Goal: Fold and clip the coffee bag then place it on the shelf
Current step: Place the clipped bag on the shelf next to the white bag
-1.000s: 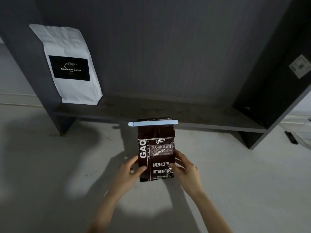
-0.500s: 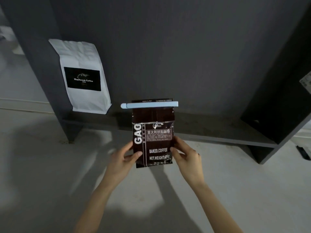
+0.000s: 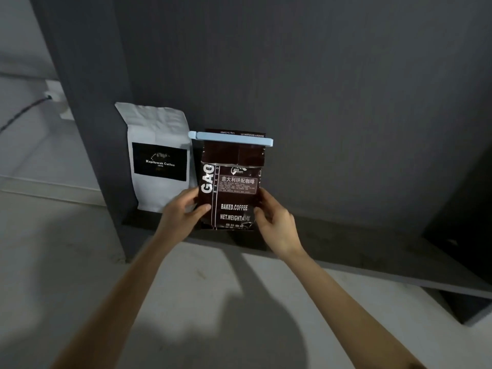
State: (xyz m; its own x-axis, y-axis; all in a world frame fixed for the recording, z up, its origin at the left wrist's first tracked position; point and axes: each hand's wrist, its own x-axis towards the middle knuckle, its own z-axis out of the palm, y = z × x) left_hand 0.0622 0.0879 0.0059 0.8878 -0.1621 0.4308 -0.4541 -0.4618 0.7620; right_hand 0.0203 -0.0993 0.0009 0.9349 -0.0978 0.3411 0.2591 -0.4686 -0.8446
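Item: dark brown coffee bag (image 3: pixel 231 187), printed "GAO", "BAKED.COFFEE" and "NET.WEIGHT", with a panel of Chinese text. Stood upright, its base at the dark shelf board (image 3: pixel 346 251); whether the base rested on the board could not be told. Top folded over and closed under a pale blue clip (image 3: pixel 230 138) that lay level across the fold, its ends reaching past both sides of the bag.

Grip: left hand (image 3: pixel 181 213) clasped the bag's lower left edge, thumb on the front face below the "GAO" lettering. Right hand (image 3: pixel 277 222) clasped the lower right edge, thumb on the front by the weight line, fingers curled behind. Both forearms bare, extended from the lower frame.

Adjacent: white coffee bag (image 3: pixel 157 155) with a black label reading "Kopiluwak Coffee", upright on the same shelf, just beside the brown bag on its left, the clip's end close to its upper right corner.

Surroundings: dark grey back panel (image 3: pixel 346 102) and left side panel of the shelf unit; pale floor (image 3: pixel 66 262) below; white wall socket (image 3: pixel 54 98) with a dark cable, far left.
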